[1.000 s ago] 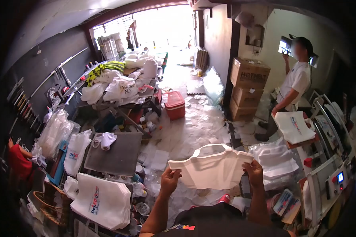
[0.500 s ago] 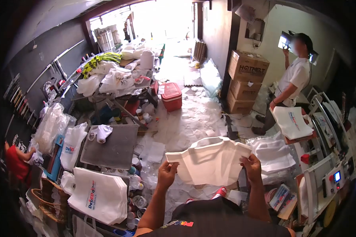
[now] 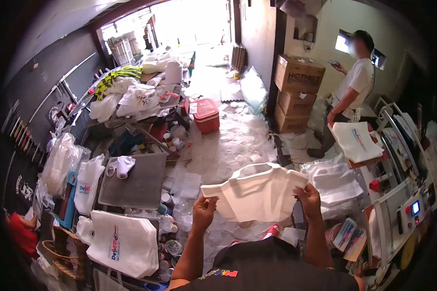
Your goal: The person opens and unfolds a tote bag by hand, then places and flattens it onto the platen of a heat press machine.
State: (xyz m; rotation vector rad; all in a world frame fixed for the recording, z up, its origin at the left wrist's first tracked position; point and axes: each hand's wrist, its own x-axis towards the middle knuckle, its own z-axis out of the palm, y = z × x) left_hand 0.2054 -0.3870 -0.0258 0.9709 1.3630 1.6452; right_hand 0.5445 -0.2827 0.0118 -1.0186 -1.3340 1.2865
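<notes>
A white fabric bag (image 3: 257,196) with a loop handle hangs spread out in front of me, with no print visible on the side that shows. My left hand (image 3: 205,209) pinches its left top corner, and my right hand (image 3: 308,198) pinches the right one. To the lower left lies a stack of white printed bags (image 3: 124,245). Another pile of plain white bags (image 3: 332,182) sits in clear plastic beyond my right hand. One printed white bag (image 3: 357,141) lies on a platen of the machine at the right.
A person in a white shirt (image 3: 358,80) stands at the right beside stacked cardboard boxes (image 3: 298,72). A person in red (image 3: 22,233) is at the far left. A red cooler (image 3: 206,116), a dark board (image 3: 133,184) and a lit control panel (image 3: 415,208) also show.
The person in the white shirt has lowered the raised hand, which holds a small object. The view has shifted slightly. My hands still hold the spread bag.
</notes>
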